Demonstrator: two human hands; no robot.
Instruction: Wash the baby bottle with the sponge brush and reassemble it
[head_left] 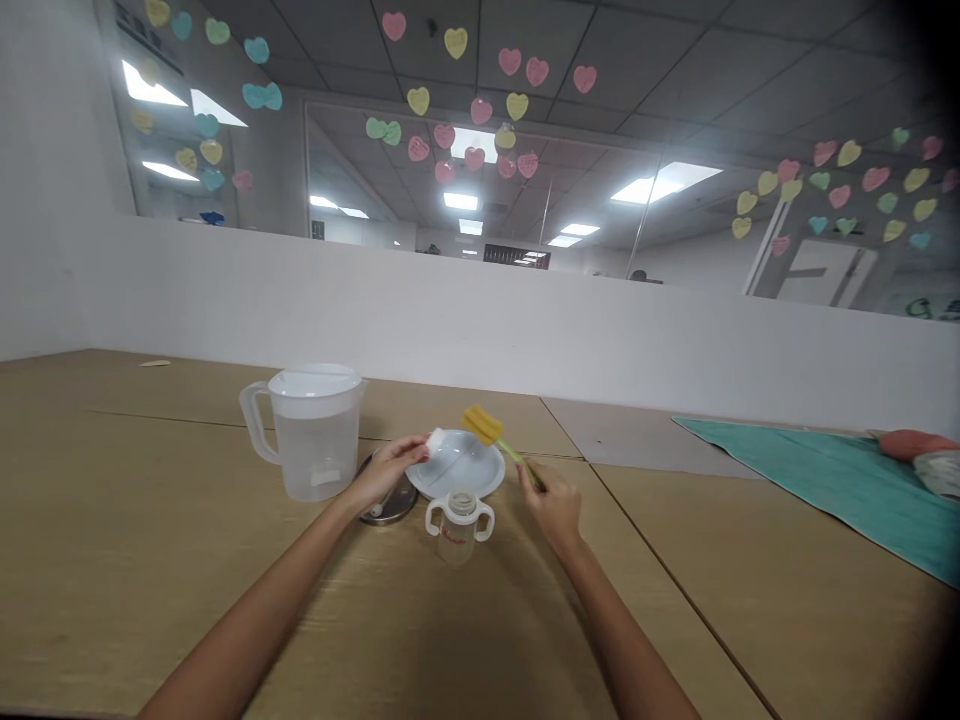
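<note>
My right hand (pixel 553 508) is closed round the green handle of a bottle brush (pixel 482 425), whose yellow sponge head points up and left over the far rim of a white bowl (pixel 454 484). Pinched in my left hand (pixel 390 470) is a small white piece (pixel 435 442), possibly a bottle cap, at the bowl's left side. A clear baby bottle (pixel 456 541) with two white handles stands upright and uncapped in front of the bowl. Partly hidden under my left hand lies a round metal tray (pixel 391 508) with a small white-tipped item on it.
A translucent lidded pitcher (pixel 315 440) holding some liquid stands left of the bowl. To the right, a green cloth (pixel 825 480) is spread over the wooden table (pixel 480 650), with a reddish item (pixel 916 444) on it. A white wall with glass rises behind.
</note>
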